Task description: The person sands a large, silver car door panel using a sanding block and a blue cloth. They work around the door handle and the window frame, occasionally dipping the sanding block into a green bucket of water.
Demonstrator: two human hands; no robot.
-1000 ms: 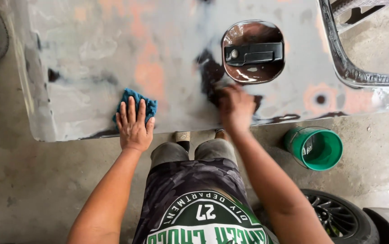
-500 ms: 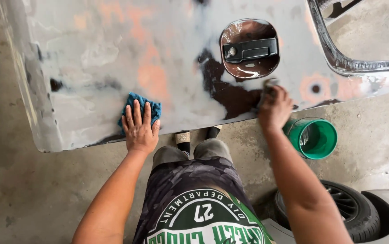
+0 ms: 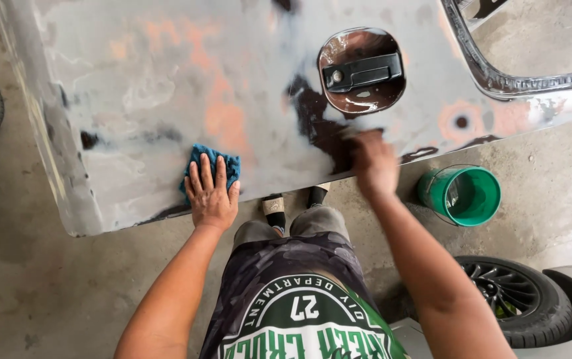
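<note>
Lying flat across the scene, a sanded grey car door panel (image 3: pixel 166 86) is seen from above, blotched with orange and dark patches. The left hand (image 3: pixel 211 195) is pressed open, fingers spread, on a blue cloth (image 3: pixel 213 161) near the panel's near edge. The right hand (image 3: pixel 374 163) is blurred on a dark wet patch below the recessed door handle (image 3: pixel 362 71); its grip cannot be told. A green bucket (image 3: pixel 464 195) stands on the concrete floor (image 3: pixel 33 292) just beyond the near edge.
</note>
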